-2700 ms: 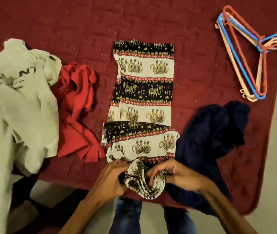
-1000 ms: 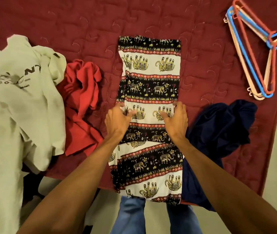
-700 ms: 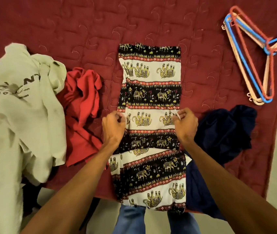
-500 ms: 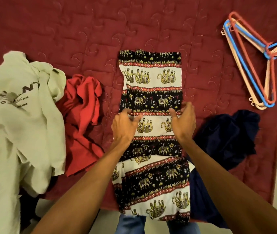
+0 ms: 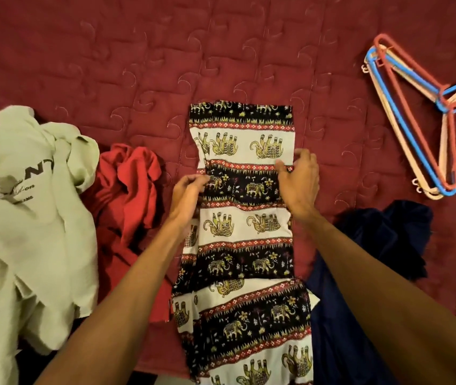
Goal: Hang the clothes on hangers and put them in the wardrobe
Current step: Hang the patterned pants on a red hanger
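on red quilt (image 5: 138,65), left hand (image 5: 186,194), right hand (image 5: 299,182), fingers (image 5: 203,177) pinching elephant-print trousers (image 5: 246,226), shirt (image 5: 27,190) lettered "nt"

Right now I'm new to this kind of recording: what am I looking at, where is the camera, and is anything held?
No machine here: a person's bare hands, filmed by one camera on their head looking down. The left hand and right hand sit at the side edges of patterned trousers spread on a red quilt. Whether either grip has closed on cloth is unclear. Beside them lie a pale shirt, a red cloth, a navy cloth and loose hangers.
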